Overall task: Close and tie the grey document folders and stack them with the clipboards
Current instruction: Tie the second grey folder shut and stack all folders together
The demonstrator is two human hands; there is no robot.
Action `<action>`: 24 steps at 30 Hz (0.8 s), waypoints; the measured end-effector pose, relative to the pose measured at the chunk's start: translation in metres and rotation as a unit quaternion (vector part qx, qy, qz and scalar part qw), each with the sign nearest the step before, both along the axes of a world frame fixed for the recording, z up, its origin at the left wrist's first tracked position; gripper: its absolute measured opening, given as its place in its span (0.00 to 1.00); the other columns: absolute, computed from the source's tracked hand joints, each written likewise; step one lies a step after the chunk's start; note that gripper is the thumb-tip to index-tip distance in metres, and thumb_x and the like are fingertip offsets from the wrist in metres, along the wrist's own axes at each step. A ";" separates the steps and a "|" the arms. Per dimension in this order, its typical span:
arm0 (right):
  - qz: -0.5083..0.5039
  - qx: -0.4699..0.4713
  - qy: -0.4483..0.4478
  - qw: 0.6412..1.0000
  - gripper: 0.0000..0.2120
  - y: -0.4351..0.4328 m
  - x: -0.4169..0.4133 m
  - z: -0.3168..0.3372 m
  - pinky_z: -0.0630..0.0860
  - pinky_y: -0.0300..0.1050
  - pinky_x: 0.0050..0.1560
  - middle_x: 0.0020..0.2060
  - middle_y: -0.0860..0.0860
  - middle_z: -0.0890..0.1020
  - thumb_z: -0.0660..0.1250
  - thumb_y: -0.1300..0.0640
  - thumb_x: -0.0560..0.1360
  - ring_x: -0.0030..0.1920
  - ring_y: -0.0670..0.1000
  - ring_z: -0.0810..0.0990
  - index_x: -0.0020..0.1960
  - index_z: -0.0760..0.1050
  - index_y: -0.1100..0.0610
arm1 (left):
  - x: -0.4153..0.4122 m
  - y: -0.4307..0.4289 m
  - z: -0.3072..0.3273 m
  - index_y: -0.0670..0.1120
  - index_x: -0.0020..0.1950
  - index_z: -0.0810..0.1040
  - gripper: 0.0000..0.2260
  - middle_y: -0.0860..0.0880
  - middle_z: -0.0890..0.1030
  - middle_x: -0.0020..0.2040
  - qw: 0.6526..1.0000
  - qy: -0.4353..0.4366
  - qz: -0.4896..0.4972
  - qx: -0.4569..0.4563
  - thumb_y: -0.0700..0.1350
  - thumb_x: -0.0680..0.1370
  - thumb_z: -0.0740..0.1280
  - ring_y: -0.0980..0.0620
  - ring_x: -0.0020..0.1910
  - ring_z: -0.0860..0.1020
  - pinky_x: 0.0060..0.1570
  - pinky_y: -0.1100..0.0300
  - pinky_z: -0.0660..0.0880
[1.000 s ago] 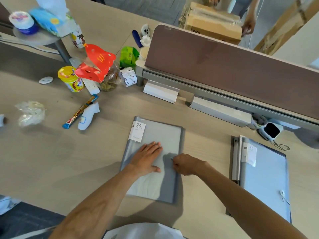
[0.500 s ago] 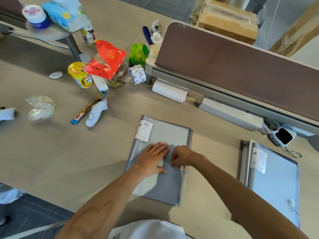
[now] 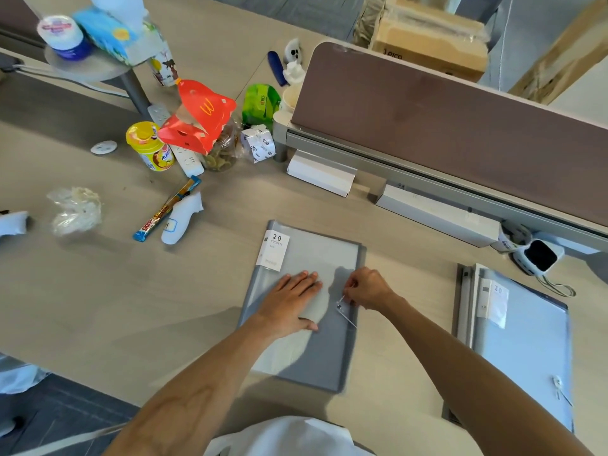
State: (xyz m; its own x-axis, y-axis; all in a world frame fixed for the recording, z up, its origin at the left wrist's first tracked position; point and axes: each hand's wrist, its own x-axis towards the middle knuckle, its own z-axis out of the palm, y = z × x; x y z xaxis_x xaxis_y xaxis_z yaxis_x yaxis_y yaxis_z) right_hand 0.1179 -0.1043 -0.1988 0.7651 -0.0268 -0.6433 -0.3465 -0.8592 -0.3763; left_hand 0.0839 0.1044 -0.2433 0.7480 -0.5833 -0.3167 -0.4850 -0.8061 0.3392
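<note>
We pressed our flat, open left hand [image 3: 292, 302] on the thin, flexible grey folder [image 3: 325, 353] while our right hand [image 3: 365, 287], at its 3 o'clock edge, pinched the slight tie string [image 3: 348, 319].

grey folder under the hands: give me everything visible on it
The grey folder lies flat and closed on the desk, translucent plastic by the look, with a darker spine edge along its right. A white "20 pockets" label wraps its top-left corner. The left hand presses flat on the cover; the right hand pinches the thin string at the round clasp.

Office, desk [image 3: 98, 291] with divider panel [image 3: 460, 133], cardboard box [image 3: 427, 37]
</note>
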 end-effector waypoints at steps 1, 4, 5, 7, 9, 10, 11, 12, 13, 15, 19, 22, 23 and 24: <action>0.013 -0.014 -0.009 1.000 0.04 -0.007 -0.004 0.000 0.80 0.44 0.35 0.37 0.55 0.85 0.66 0.62 0.68 0.36 0.53 0.82 0.38 0.79 0.57 | 0.000 0.000 0.000 0.49 0.79 0.50 0.43 0.52 0.47 0.81 1.000 -0.001 -0.001 0.000 0.63 0.72 0.66 0.52 0.79 0.45 0.76 0.52 0.41; 0.090 -0.045 -0.026 0.995 0.05 -0.021 -0.021 0.004 0.76 0.46 0.42 0.43 0.55 0.84 0.65 0.59 0.68 0.45 0.57 0.81 0.41 0.79 0.54 | -0.001 -0.001 0.000 0.50 0.79 0.49 0.42 0.52 0.46 0.81 1.000 0.004 0.002 0.005 0.63 0.73 0.66 0.52 0.79 0.44 0.76 0.52 0.41; 0.123 -0.055 -0.033 0.990 0.06 -0.023 -0.027 0.005 0.74 0.45 0.41 0.43 0.55 0.84 0.64 0.58 0.69 0.45 0.58 0.81 0.43 0.79 0.53 | -0.001 -0.001 0.001 0.50 0.79 0.48 0.42 0.53 0.46 0.81 1.000 0.006 0.003 0.008 0.64 0.73 0.65 0.52 0.79 0.44 0.76 0.52 0.41; 0.187 -0.067 -0.061 0.978 0.07 -0.024 -0.040 0.008 0.71 0.44 0.40 0.44 0.53 0.84 0.63 0.56 0.70 0.45 0.57 0.81 0.45 0.79 0.52 | 0.000 -0.001 0.001 0.51 0.79 0.47 0.42 0.53 0.45 0.80 1.000 0.010 0.002 0.013 0.64 0.73 0.64 0.53 0.79 0.43 0.77 0.52 0.41; 0.245 -0.065 -0.095 0.963 0.07 -0.023 -0.051 0.009 0.71 0.45 0.41 0.45 0.52 0.84 0.62 0.55 0.72 0.46 0.56 0.81 0.45 0.79 0.53 | -0.001 -0.001 0.001 0.51 0.79 0.47 0.42 0.53 0.44 0.80 1.000 0.010 0.000 0.015 0.64 0.74 0.64 0.53 0.79 0.42 0.77 0.52 0.41; 0.268 -0.063 -0.109 0.955 0.07 -0.022 -0.055 0.008 0.72 0.46 0.42 0.46 0.52 0.83 0.62 0.55 0.73 0.47 0.56 0.80 0.46 0.79 0.54 | -0.001 -0.001 0.002 0.50 0.79 0.47 0.42 0.52 0.44 0.81 1.000 0.009 -0.001 0.015 0.64 0.74 0.64 0.52 0.79 0.43 0.77 0.52 0.41; 0.279 -0.059 -0.122 0.951 0.08 -0.021 -0.058 0.006 0.73 0.47 0.44 0.47 0.52 0.83 0.62 0.55 0.73 0.48 0.55 0.80 0.46 0.79 0.55 | -0.001 -0.001 0.002 0.50 0.79 0.47 0.41 0.52 0.45 0.81 1.000 0.010 -0.001 0.014 0.64 0.74 0.64 0.52 0.79 0.43 0.77 0.52 0.41; 0.283 -0.054 -0.135 0.948 0.08 -0.018 -0.062 0.004 0.74 0.48 0.45 0.47 0.52 0.83 0.62 0.55 0.74 0.49 0.55 0.80 0.46 0.79 0.55 | -0.001 -0.001 0.002 0.50 0.79 0.47 0.41 0.52 0.45 0.81 1.000 0.010 -0.002 0.014 0.64 0.74 0.64 0.52 0.79 0.43 0.77 0.52 0.41; 0.283 -0.051 -0.149 0.946 0.08 -0.014 -0.064 0.002 0.75 0.48 0.45 0.48 0.52 0.82 0.62 0.55 0.74 0.51 0.54 0.79 0.47 0.79 0.55 | -0.001 -0.001 0.003 0.50 0.79 0.47 0.41 0.52 0.44 0.81 1.000 0.010 -0.003 0.016 0.64 0.74 0.63 0.52 0.79 0.42 0.77 0.52 0.41; 0.280 -0.052 -0.179 0.942 0.08 -0.005 -0.067 -0.003 0.75 0.49 0.44 0.48 0.53 0.82 0.62 0.56 0.74 0.51 0.55 0.79 0.47 0.79 0.55 | -0.001 -0.002 0.004 0.50 0.79 0.46 0.41 0.52 0.44 0.80 1.000 0.010 -0.005 0.025 0.64 0.75 0.63 0.52 0.79 0.42 0.77 0.52 0.41; 0.317 -0.109 -0.236 0.912 0.04 0.012 -0.064 -0.008 0.74 0.48 0.32 0.40 0.56 0.82 0.68 0.59 0.72 0.44 0.58 0.80 0.43 0.79 0.59 | -0.001 -0.003 0.005 0.49 0.79 0.46 0.41 0.51 0.44 0.81 0.999 0.011 -0.013 0.034 0.64 0.75 0.62 0.52 0.79 0.42 0.77 0.51 0.42; 0.393 -0.177 -0.240 0.869 0.08 0.020 -0.058 -0.008 0.67 0.41 0.20 0.30 0.51 0.80 0.78 0.59 0.60 0.33 0.53 0.80 0.34 0.79 0.56 | -0.001 -0.002 0.005 0.50 0.79 0.46 0.41 0.51 0.44 0.81 0.999 0.007 -0.015 0.033 0.64 0.75 0.63 0.51 0.79 0.42 0.77 0.51 0.42; 0.401 -0.192 -0.249 0.860 0.11 0.022 -0.053 -0.007 0.65 0.40 0.19 0.28 0.51 0.79 0.80 0.59 0.56 0.31 0.52 0.79 0.33 0.79 0.56 | -0.001 -0.002 0.004 0.50 0.79 0.46 0.41 0.51 0.44 0.81 0.999 0.006 -0.015 0.033 0.64 0.75 0.63 0.51 0.79 0.43 0.77 0.51 0.42; 0.402 -0.196 -0.251 0.858 0.13 0.025 -0.049 -0.006 0.64 0.39 0.18 0.27 0.50 0.79 0.81 0.59 0.53 0.30 0.51 0.78 0.33 0.79 0.56 | -0.001 -0.002 0.004 0.50 0.79 0.46 0.41 0.52 0.44 0.81 0.999 0.005 -0.015 0.035 0.64 0.75 0.63 0.52 0.79 0.42 0.77 0.51 0.41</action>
State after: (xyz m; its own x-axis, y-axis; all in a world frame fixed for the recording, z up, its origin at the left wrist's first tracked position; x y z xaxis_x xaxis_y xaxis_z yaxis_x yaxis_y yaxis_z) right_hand 0.0691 -0.0795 -0.2044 0.8164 0.5002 -0.2885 0.5387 -0.8397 0.0687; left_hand 0.0826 0.1021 -0.2397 0.7263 -0.5817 -0.3661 -0.5064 -0.8130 0.2872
